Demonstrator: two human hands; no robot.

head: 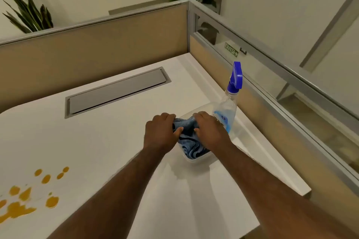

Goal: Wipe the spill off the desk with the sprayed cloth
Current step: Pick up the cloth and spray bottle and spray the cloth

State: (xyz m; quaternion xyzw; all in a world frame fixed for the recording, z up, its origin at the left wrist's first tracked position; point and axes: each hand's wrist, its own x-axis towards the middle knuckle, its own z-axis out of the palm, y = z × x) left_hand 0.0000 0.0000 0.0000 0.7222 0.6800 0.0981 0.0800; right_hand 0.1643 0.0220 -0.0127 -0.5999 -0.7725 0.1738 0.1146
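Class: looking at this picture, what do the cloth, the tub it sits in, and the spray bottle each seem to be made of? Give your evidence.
Cloth: soft blue fabric, probably microfibre; it bunches into folds under both hands.
Tub: clear, slightly cloudy plastic; the cloth shows through its wall.
Spray bottle: clear glossy plastic body, with an opaque blue plastic trigger head.

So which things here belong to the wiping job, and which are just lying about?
Job: blue cloth held by left hand and right hand, spray bottle, orange spill, desk.
Lying about: clear container, grey cable hatch, plants.
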